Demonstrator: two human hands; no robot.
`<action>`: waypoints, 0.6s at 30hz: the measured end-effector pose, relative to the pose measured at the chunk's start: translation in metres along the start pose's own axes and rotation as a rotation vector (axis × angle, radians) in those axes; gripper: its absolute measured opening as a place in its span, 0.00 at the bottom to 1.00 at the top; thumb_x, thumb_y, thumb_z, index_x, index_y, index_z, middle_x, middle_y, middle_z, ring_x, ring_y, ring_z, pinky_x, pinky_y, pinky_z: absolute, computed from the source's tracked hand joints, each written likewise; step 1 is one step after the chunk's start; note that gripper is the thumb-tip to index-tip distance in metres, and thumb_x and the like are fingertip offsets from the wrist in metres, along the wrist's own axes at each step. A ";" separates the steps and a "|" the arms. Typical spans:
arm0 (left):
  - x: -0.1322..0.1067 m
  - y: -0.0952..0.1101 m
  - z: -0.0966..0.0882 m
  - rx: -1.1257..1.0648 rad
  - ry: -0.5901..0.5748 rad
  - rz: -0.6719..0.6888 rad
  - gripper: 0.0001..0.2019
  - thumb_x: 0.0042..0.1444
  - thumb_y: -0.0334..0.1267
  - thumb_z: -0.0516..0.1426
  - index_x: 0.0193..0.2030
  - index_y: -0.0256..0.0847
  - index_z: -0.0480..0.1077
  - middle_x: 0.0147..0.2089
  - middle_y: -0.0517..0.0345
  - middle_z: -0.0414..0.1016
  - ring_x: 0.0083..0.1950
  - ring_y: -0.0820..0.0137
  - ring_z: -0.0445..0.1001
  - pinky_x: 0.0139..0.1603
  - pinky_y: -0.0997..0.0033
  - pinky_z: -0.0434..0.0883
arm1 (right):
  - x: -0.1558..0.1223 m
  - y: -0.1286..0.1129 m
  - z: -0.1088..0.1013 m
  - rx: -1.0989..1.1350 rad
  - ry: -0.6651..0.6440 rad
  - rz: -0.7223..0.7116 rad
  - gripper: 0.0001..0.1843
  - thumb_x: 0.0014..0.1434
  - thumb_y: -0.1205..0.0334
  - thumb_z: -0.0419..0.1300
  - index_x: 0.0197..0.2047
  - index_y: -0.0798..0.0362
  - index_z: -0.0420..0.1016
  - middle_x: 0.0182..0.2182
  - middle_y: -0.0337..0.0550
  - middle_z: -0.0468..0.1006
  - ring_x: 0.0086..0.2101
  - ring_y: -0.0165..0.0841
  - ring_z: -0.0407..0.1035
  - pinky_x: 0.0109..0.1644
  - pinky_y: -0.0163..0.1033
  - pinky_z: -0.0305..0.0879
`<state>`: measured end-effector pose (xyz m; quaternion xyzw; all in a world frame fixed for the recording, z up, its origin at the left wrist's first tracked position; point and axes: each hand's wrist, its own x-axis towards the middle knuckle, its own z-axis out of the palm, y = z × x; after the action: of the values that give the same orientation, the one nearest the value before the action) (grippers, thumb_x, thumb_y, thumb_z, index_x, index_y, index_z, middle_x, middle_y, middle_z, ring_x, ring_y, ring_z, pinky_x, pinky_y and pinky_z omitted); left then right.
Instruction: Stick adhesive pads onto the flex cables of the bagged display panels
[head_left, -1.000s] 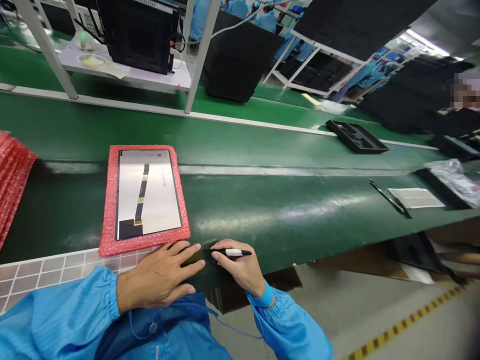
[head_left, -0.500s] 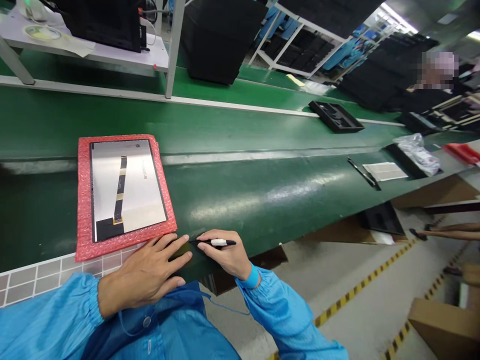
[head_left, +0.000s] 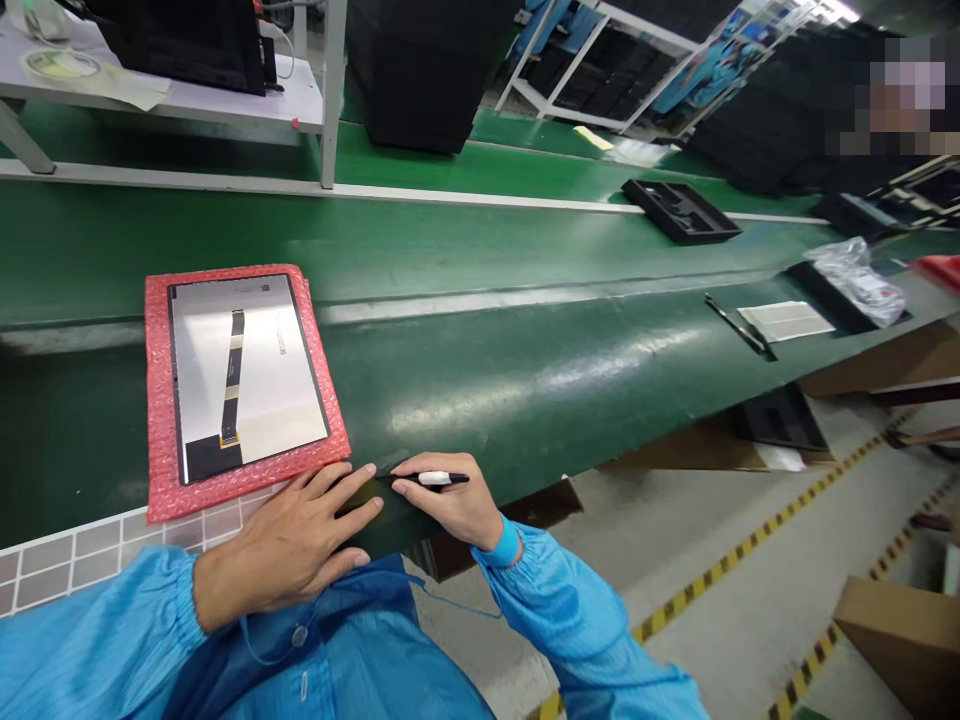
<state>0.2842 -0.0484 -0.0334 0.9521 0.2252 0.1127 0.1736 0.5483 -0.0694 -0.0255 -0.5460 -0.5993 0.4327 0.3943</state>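
Observation:
A marker pen [head_left: 435,479] is pinched in my right hand [head_left: 456,500], its dark tip pointing left, close to the fingertips of my left hand. My left hand [head_left: 300,535] lies flat with fingers spread over the near edge of the green bench and part of a sheet of grey labels [head_left: 97,552]. Just beyond it rests a display panel [head_left: 289,370], back side up, with a black ribbon cable [head_left: 234,370] running along it. Under the panel is a red bubble-wrap bag [head_left: 159,400].
Farther right on the green bench [head_left: 480,350] are tweezers [head_left: 739,325], a printed paper [head_left: 786,320] and a clear plastic bag [head_left: 855,280] on a black tray. A black foam tray [head_left: 681,212] sits toward the back. At the left stands a white shelf [head_left: 300,95]. A cardboard box [head_left: 900,640] is on the floor.
The view has shifted slightly, so the far objects on the right sit farther right. Both hands keep nearly the same pose, and the marker pen stays in my right hand.

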 end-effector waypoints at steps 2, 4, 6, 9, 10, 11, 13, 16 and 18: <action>0.000 0.000 -0.001 -0.003 0.002 0.002 0.23 0.71 0.48 0.56 0.69 0.47 0.67 0.75 0.48 0.61 0.68 0.52 0.64 0.65 0.50 0.69 | 0.000 0.000 0.000 -0.002 -0.001 0.000 0.05 0.59 0.59 0.72 0.38 0.50 0.88 0.35 0.46 0.88 0.33 0.40 0.83 0.39 0.41 0.78; 0.000 0.001 -0.001 0.002 0.000 0.004 0.23 0.71 0.48 0.56 0.69 0.46 0.67 0.75 0.47 0.61 0.68 0.51 0.64 0.64 0.50 0.70 | 0.000 -0.001 0.000 -0.008 0.000 -0.001 0.05 0.59 0.60 0.72 0.38 0.50 0.88 0.35 0.45 0.88 0.33 0.39 0.82 0.39 0.40 0.77; 0.001 0.001 -0.001 0.004 -0.004 0.005 0.23 0.71 0.48 0.56 0.69 0.46 0.67 0.75 0.47 0.61 0.68 0.51 0.64 0.64 0.50 0.70 | 0.000 -0.002 -0.001 -0.018 -0.007 0.006 0.04 0.59 0.60 0.72 0.37 0.50 0.88 0.34 0.45 0.88 0.33 0.39 0.82 0.38 0.40 0.77; 0.001 0.000 0.000 -0.003 -0.004 -0.002 0.24 0.70 0.49 0.57 0.69 0.46 0.67 0.76 0.47 0.61 0.69 0.51 0.64 0.65 0.50 0.69 | 0.001 -0.003 -0.001 -0.033 -0.016 0.020 0.04 0.59 0.61 0.71 0.37 0.51 0.88 0.34 0.45 0.88 0.32 0.39 0.82 0.38 0.40 0.76; 0.001 0.000 0.000 -0.005 -0.005 -0.004 0.24 0.70 0.49 0.57 0.69 0.46 0.67 0.76 0.47 0.61 0.69 0.51 0.64 0.65 0.50 0.69 | 0.001 -0.003 -0.001 -0.034 -0.018 0.025 0.04 0.59 0.61 0.71 0.37 0.51 0.88 0.34 0.45 0.88 0.32 0.39 0.81 0.38 0.39 0.76; 0.001 0.000 0.000 -0.005 -0.008 -0.005 0.24 0.70 0.49 0.57 0.69 0.46 0.67 0.76 0.47 0.61 0.69 0.51 0.64 0.65 0.50 0.69 | 0.001 -0.003 -0.001 -0.034 -0.017 0.030 0.04 0.59 0.61 0.71 0.37 0.51 0.88 0.34 0.45 0.88 0.32 0.38 0.81 0.38 0.39 0.76; 0.001 0.000 -0.001 -0.001 -0.017 0.002 0.24 0.70 0.48 0.57 0.69 0.46 0.67 0.75 0.47 0.61 0.68 0.51 0.64 0.65 0.50 0.69 | 0.001 -0.002 -0.001 -0.029 -0.015 0.046 0.04 0.59 0.61 0.71 0.37 0.51 0.88 0.33 0.45 0.88 0.32 0.38 0.81 0.38 0.39 0.76; 0.002 0.001 -0.002 0.017 -0.030 0.013 0.24 0.71 0.48 0.56 0.69 0.45 0.66 0.75 0.46 0.61 0.68 0.50 0.64 0.65 0.49 0.70 | 0.001 -0.001 0.000 -0.011 0.003 0.073 0.05 0.58 0.61 0.71 0.36 0.51 0.88 0.33 0.45 0.88 0.31 0.38 0.81 0.37 0.38 0.75; 0.002 0.001 -0.002 0.028 -0.028 0.015 0.23 0.71 0.48 0.56 0.69 0.45 0.67 0.75 0.45 0.61 0.68 0.50 0.64 0.64 0.48 0.70 | 0.001 -0.001 0.000 0.012 0.016 0.092 0.05 0.57 0.61 0.72 0.36 0.52 0.88 0.32 0.45 0.88 0.31 0.38 0.80 0.36 0.38 0.75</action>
<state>0.2855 -0.0476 -0.0306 0.9575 0.2171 0.0976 0.1628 0.5478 -0.0681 -0.0241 -0.5742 -0.5677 0.4495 0.3822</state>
